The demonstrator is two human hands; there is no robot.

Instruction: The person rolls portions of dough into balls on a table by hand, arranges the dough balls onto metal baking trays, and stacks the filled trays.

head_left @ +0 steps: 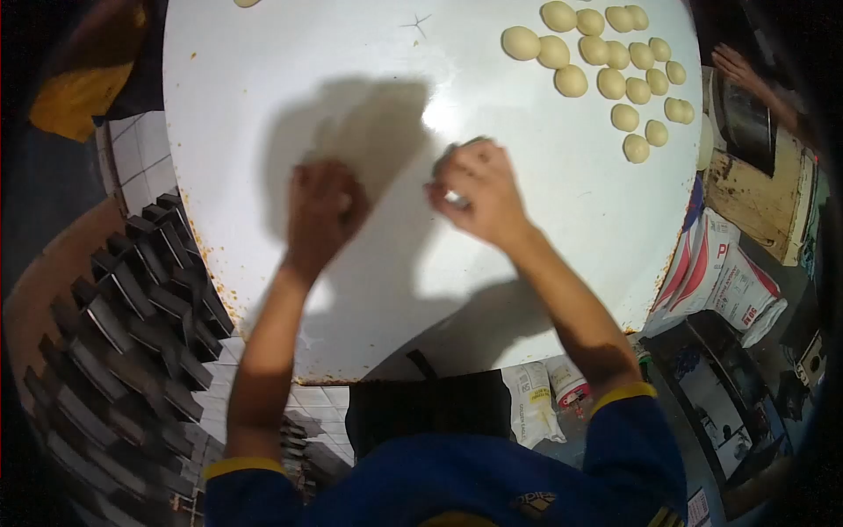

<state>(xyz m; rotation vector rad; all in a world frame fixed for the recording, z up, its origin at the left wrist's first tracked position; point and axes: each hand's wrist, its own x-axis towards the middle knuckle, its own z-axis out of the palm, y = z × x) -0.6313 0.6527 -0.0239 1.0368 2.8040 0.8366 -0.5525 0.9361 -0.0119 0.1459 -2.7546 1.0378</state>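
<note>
My left hand point(325, 208) is curled low over the white tabletop point(421, 299), slightly blurred, and its fingers bend inward. To its right my right hand point(481, 189) is cupped too, fingers curled toward the thumb, with a small bright gap between them. Whatever lies under either palm is hidden. The hands are apart, and their shadow falls up and left on the table. Several pale round dough balls point(571, 81) rest at the table's upper right, some touching in pairs. Part of one more dough ball point(247, 3) shows at the top edge.
Stacked dark metal pans point(140, 290) stand left of the table. Printed sacks point(724, 277) lean at its right, and another sack point(531, 404) stands below the front edge. Another person's hand point(738, 68) reaches in at the upper right. Yellow cloth point(83, 92) hangs upper left.
</note>
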